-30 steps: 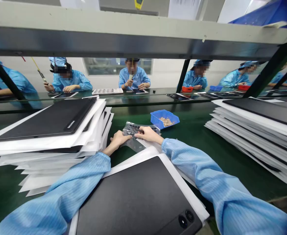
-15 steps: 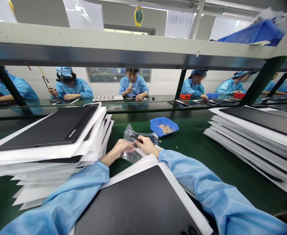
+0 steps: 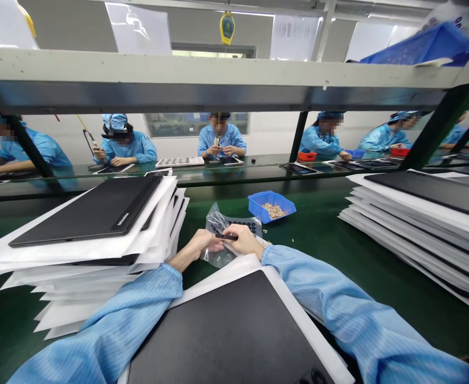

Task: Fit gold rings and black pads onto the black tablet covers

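My right hand [image 3: 242, 239] is closed on a slim black stick-like tool [image 3: 226, 237], its exact kind unclear. The tool's tip points left, toward my left hand [image 3: 205, 242]. That hand's fingers are bent together over a clear plastic bag [image 3: 217, 217]; whatever is between them is too small to make out. Just beyond both hands, a sheet with rows of black round pieces [image 3: 252, 224] lies partly under the bag. In front of me, below my wrists, a dark tablet [image 3: 226, 325] lies back side up on white sheeting [image 3: 298, 314], its camera at the bottom right.
Left stands a tall stack of tablets [image 3: 94, 205] interleaved with white sheets; another stack [image 3: 426, 218] is at right. A blue bin [image 3: 260, 210] of small tan pieces sits past my hands. A shelf [image 3: 218, 69] spans overhead. Several co-workers in blue sit across the bench.
The black tool has turned from slanting to nearly level as my right hand shifted slightly. Both hands stay close together over the bag. The whole view has shifted a little.
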The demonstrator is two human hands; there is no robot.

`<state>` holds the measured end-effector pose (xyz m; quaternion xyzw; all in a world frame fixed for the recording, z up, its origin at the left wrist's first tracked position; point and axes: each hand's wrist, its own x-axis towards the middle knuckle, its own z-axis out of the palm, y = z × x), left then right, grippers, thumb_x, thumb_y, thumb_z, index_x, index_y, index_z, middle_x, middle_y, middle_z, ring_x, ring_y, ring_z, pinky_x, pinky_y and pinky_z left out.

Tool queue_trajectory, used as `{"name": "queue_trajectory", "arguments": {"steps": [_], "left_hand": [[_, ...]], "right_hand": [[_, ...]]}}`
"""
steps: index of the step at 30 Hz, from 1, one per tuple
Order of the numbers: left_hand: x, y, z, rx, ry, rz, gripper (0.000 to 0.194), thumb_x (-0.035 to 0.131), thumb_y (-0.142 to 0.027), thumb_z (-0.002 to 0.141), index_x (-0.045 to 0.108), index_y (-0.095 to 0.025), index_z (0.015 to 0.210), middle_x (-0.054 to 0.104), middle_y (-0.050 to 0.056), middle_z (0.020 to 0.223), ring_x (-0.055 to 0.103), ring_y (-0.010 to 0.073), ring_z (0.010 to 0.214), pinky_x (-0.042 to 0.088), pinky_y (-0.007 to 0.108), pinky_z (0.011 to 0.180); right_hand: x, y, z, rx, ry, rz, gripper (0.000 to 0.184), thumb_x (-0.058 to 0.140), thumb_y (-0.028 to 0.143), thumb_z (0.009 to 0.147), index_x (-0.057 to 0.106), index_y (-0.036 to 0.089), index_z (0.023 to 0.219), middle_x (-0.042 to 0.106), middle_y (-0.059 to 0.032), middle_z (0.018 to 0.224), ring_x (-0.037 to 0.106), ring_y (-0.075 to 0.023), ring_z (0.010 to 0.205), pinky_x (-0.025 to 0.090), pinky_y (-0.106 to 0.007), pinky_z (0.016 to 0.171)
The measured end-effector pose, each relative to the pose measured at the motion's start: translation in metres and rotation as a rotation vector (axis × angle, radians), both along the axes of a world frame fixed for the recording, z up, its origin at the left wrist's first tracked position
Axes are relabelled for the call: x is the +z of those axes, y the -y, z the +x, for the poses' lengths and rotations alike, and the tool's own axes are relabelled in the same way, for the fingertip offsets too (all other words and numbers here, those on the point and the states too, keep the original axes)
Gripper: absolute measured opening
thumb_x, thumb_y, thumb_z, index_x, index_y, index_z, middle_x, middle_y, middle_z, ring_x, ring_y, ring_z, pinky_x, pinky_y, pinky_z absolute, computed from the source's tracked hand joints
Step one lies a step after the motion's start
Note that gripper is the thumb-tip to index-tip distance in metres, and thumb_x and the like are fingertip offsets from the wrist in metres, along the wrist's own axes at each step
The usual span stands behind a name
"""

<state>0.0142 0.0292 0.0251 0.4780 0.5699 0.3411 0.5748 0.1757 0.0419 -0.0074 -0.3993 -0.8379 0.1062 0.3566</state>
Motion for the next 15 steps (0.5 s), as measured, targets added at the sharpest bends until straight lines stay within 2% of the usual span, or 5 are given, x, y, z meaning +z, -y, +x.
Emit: {"name": "queue_trajectory", "arguments": {"steps": [7, 15], "left_hand": [[-0.0015, -0.0004, 0.0012, -0.059, -0.081, -0.008, 0.03, 0.058, -0.033, 0.092, 0.057, -0.013, 0.115, 0.061, 0.008, 0.111, 0.062, 0.0184, 0.092, 0.055, 0.036, 0.078], [-0.0042, -0.0015, 0.0009, -0.12, -0.232, 0.05, 0.028, 0.057, -0.033, 0.092, 0.058, -0.013, 0.113, 0.062, 0.007, 0.107, 0.063, 0.0173, 0.089, 0.055, 0.035, 0.075]], "right_hand": [[0.0007, -0.0005, 0.0003, -0.023, -0.011, -0.03, 0.015, 0.065, 0.019, 0.084, 0.064, 0.013, 0.07, 0.063, 0.0008, 0.07, 0.059, -0.0121, 0.069, 0.047, -0.028, 0.069], [0.0007, -0.0001, -0.0036, -0.055, 0.024, -0.202, 0.018, 0.06, 0.031, 0.09, 0.064, 0.013, 0.087, 0.065, -0.0021, 0.087, 0.063, -0.0151, 0.082, 0.053, -0.034, 0.077]]}}
